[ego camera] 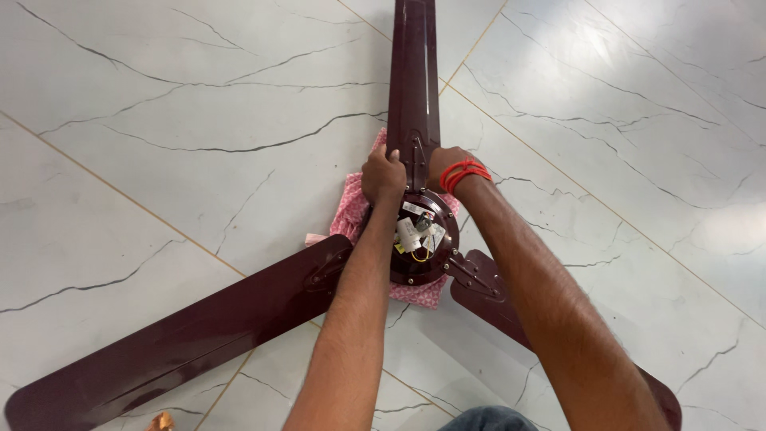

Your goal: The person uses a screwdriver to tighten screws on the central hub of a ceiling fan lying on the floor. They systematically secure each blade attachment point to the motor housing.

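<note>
Dark red ceiling fan [419, 239] flat on the marble floor [199, 120], over a pink cloth [351, 203]. Left hand [384, 174] a fist beside the far blade's bracket [414, 152]; fingers curled under, maybe gripping, can't tell. Could slip, pinch skin. Loose wires [416, 238] in the hub might snag. Right hand [447, 164] mostly hidden behind the blade [415, 72]. Blade tips cut off.

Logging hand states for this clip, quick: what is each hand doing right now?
Left hand: closed, gripping the far blade's bracket on the maroon ceiling fan.
Right hand: on the same bracket's other side; fingers hidden, grip cannot be told.
</note>
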